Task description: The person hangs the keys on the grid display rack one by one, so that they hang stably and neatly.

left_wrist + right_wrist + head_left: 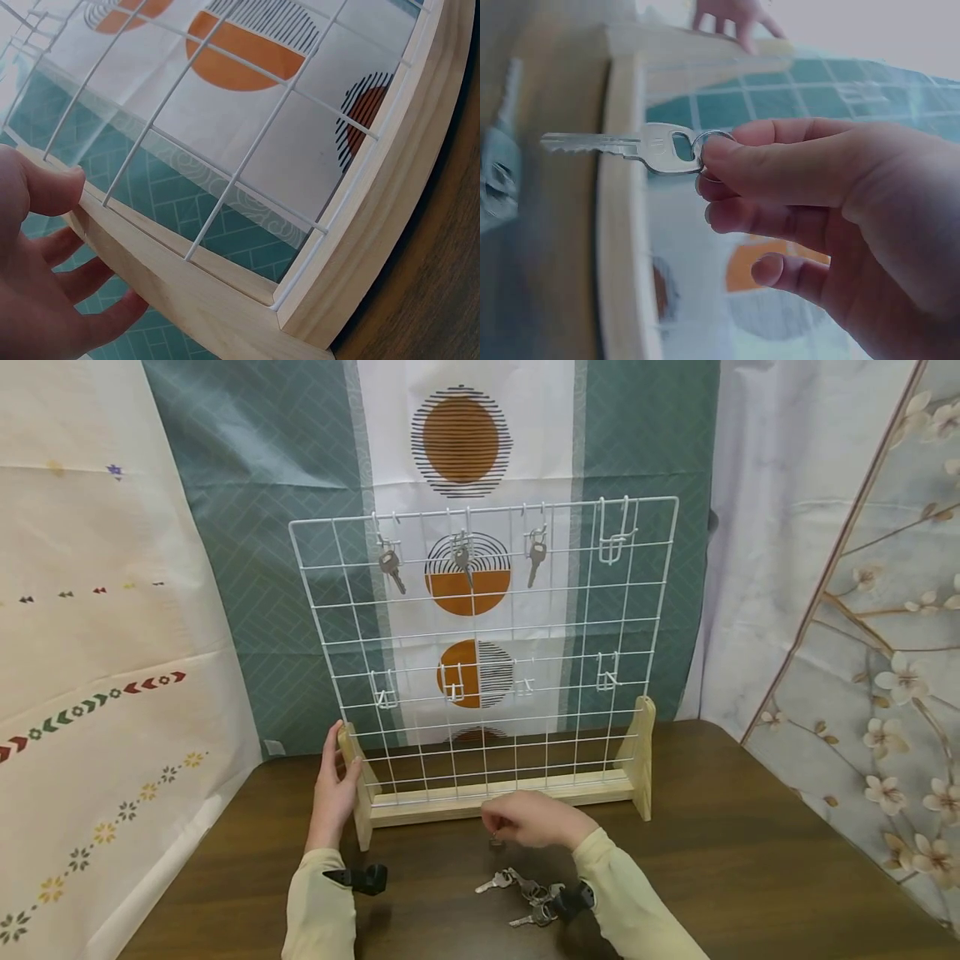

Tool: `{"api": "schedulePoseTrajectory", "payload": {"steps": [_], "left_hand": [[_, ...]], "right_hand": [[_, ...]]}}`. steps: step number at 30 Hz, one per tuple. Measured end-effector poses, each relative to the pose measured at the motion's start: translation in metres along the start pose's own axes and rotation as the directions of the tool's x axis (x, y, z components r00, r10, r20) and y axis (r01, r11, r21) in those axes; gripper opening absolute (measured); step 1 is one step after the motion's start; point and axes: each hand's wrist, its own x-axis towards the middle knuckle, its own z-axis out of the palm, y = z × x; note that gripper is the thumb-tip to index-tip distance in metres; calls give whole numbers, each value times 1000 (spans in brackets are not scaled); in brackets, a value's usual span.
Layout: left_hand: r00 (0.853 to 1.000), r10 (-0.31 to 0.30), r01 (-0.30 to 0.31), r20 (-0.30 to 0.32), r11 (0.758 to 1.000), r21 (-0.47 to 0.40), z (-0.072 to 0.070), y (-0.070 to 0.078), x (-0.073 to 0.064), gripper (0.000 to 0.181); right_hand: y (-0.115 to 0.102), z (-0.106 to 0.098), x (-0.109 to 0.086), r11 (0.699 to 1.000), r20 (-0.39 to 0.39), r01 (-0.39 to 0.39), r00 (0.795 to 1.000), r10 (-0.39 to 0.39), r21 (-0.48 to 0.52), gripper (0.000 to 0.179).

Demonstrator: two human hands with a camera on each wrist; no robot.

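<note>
My right hand (528, 818) pinches a small metal ring between thumb and forefinger, low in front of the rack. From the ring hangs a silver key (664, 150), seen side-on in the right wrist view. My left hand (337, 793) holds the left wooden upright (169, 289) of the rack's stand, thumb on one side and fingers on the other. The white wire grid rack (480, 633) stands upright in that stand. Three keys hang from its top hooks: a left key (390, 564), a middle key (462, 560) and a right key (536, 556).
Several loose keys with rings (532, 897) lie on the brown table (427, 893), below my right hand. A fourth top hook (617, 539) is at the grid's right, and a lower row includes a left hook (385, 693) and a right hook (607, 677). Patterned curtains (262, 527) stand behind.
</note>
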Motion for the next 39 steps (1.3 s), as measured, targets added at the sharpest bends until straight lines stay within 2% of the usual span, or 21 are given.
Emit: {"api": "schedulePoseTrajectory", "payload": {"steps": [6, 13, 18, 22, 26, 31, 36, 39], "left_hand": [[1000, 12, -12, -3, 1000, -1, 0, -2, 1, 68], [1000, -2, 2, 3, 1000, -18, -1, -2, 0, 68], [1000, 7, -6, 13, 1000, -29, -1, 0, 1, 67], [1000, 2, -2, 13, 999, -36, 0, 0, 1, 68], [1000, 6, -6, 10, 999, -42, 0, 0, 3, 68], [1000, 5, -5, 11, 999, -43, 0, 0, 5, 68], [1000, 3, -2, 6, 999, -48, -1, 1, 5, 68], [1000, 3, -3, 7, 999, -54, -1, 1, 4, 68]], "right_hand": [[6, -20, -12, 999, -120, -27, 993, 23, -33, 15], [4, -37, -19, 996, -251, -53, 967, 32, -76, 13], [4, -55, -25, 989, -316, -115, 945, 80, -94, 9], [9, -82, -32, 981, -371, -135, 926, 75, -137, 8], [11, -125, -37, 968, -433, -148, 900, 47, -202, 10], [4, -186, -46, 949, -527, -171, 850, 6, -264, 9], [-3, -242, -50, 931, -652, -186, 755, -70, -315, 9], [-7, -270, -52, 919, -711, -224, 699, -80, -324, 8]]}}
